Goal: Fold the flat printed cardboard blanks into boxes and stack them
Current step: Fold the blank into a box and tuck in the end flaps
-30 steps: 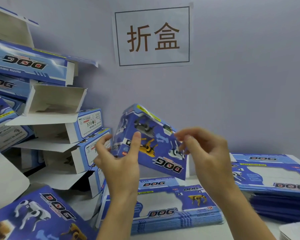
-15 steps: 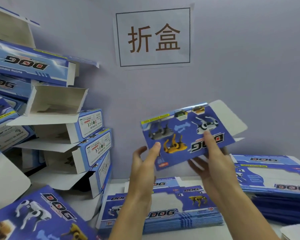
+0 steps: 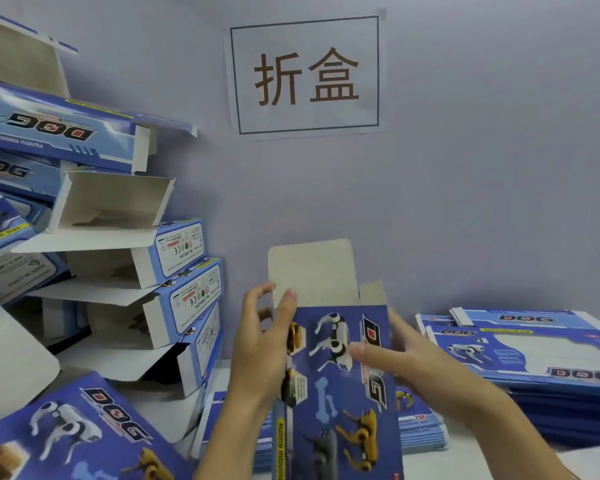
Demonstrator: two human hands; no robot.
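Note:
I hold a blue printed cardboard box (image 3: 340, 393) upright in front of me, its dog-picture face toward me and its plain top flap (image 3: 312, 271) standing open. My left hand (image 3: 260, 351) grips the box's upper left edge, fingers curled over the rim near the flap. My right hand (image 3: 406, 362) holds the right side, thumb lying across the printed face. Folded boxes (image 3: 146, 271) are piled at the left with open flaps. Flat blanks (image 3: 520, 351) lie stacked at the right, and another flat stack (image 3: 420, 424) lies under my hands.
A paper sign (image 3: 305, 76) hangs on the wall behind. A folded box (image 3: 70, 431) lies at the lower left, near me. The white tabletop (image 3: 167, 410) shows between the piles.
The box has turned from lying slanted and wide to standing upright, and has come down closer to me. Both hands shifted to its upper sides, and the top flap now points up.

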